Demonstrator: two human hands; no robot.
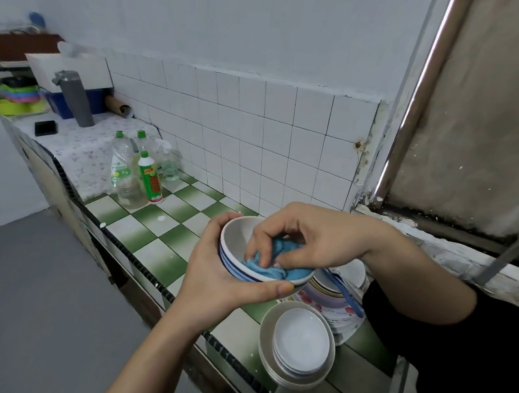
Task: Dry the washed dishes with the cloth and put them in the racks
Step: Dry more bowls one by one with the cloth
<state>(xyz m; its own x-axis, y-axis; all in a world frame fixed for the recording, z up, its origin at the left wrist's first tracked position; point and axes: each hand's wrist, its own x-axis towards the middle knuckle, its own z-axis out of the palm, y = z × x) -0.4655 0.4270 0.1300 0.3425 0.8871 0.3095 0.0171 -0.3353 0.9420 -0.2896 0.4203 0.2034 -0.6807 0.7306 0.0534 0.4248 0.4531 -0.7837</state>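
Note:
My left hand point(216, 281) grips a white bowl with blue stripes point(234, 240) from its left side and underneath, holding it tilted above the green-and-white tiled counter point(159, 220). My right hand point(304, 235) reaches into the bowl from the right and pinches a crumpled blue cloth point(281, 263) against the inside. Below the bowl stands a stack of beige plates with small white dishes on top point(301, 340). Behind it lie more plates, one with a flower pattern point(333, 310), and a blue-handled utensil point(345, 292). No rack is identifiable.
Several detergent bottles point(146, 171) stand at the back of the counter to the left. Further left are a grey flask point(76, 98), a black box point(45, 128) and coloured plastic ware point(18, 96). A window ledge point(461, 254) and a metal pipe point(416, 99) are on the right.

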